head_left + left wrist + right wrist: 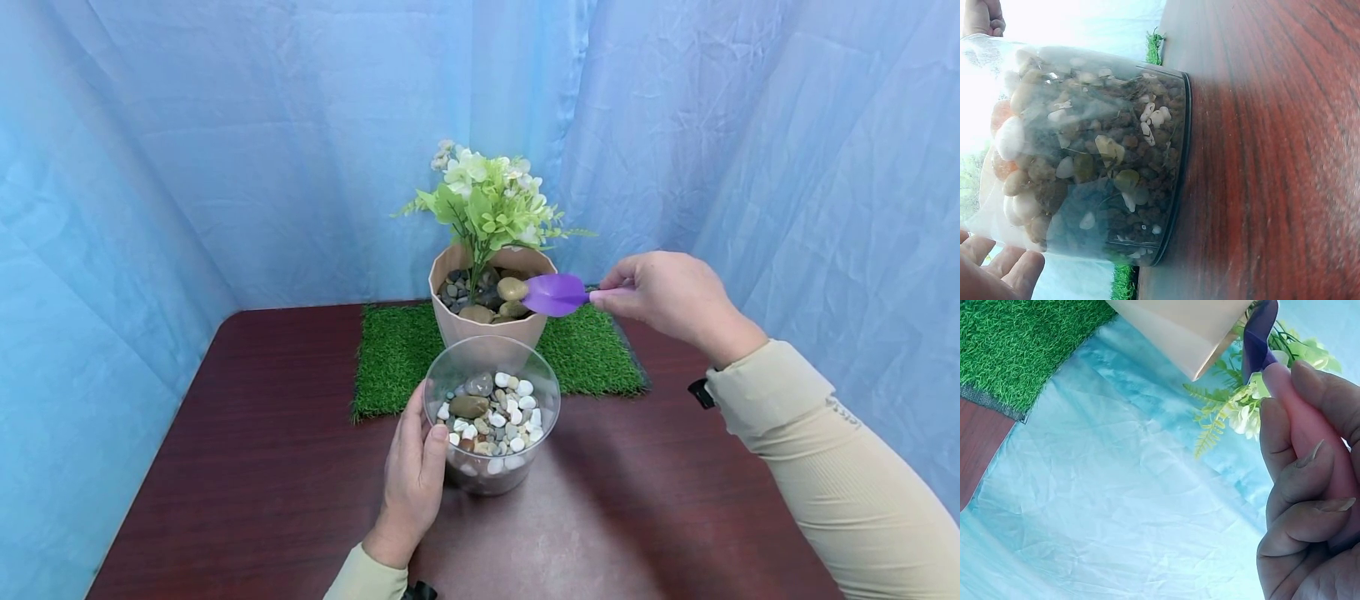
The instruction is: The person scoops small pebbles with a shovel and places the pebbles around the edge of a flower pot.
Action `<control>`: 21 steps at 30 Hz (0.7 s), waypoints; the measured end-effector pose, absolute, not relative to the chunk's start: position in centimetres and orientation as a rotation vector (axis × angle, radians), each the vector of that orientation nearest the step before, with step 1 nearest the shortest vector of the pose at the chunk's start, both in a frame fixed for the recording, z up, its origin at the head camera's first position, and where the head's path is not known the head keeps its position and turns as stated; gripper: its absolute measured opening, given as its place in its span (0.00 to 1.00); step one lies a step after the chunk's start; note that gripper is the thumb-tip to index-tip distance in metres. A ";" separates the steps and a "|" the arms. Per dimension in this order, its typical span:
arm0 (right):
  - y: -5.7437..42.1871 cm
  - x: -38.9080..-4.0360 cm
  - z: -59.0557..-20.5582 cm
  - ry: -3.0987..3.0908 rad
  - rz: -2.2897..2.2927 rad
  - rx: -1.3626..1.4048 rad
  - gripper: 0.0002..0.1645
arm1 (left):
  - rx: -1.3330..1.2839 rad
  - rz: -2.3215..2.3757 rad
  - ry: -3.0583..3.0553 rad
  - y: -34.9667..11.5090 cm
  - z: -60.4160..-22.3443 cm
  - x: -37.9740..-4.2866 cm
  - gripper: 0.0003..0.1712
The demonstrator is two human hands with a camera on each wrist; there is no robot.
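Observation:
My right hand (675, 296) grips the pink handle (1313, 422) of a small garden trowel. The trowel's purple blade (557, 295) reaches over the right rim of a beige flowerpot (487, 332). At the blade's tip is a smooth tan stone (512, 289), above other stones in the pot. A plant with white flowers and light green leaves (487, 196) stands in it. Nearer to me, my left hand (416, 467) holds a clear plastic pot (1191, 169) by its left side, thumb at the rim. Inside lie white and brown pebbles (498, 421) and one larger brown stone (469, 406).
The flowerpot stands on a green artificial grass mat (397, 358), behind the clear pot. Both are on a dark reddish wooden table (262, 458). Light blue curtains (300, 150) hang behind the table and along its sides.

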State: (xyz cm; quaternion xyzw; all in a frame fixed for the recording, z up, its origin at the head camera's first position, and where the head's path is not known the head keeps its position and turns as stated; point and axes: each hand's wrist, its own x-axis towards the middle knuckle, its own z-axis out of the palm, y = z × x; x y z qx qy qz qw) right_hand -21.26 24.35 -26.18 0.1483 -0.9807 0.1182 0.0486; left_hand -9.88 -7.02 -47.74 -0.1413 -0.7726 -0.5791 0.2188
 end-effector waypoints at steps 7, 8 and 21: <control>24.3 -21.1 -26.1 -2.970 0.359 0.444 0.15 | -0.396 -1.601 -2.132 -7.0 -47.7 -9.9 0.35; 24.3 -21.1 -26.1 -2.971 0.359 0.446 0.15 | -0.395 -1.600 -2.132 -7.0 -47.7 -9.9 0.35; 24.3 -21.0 -26.4 -2.977 0.389 0.471 0.14 | -0.393 -1.607 -2.137 -7.0 -47.7 -9.9 0.35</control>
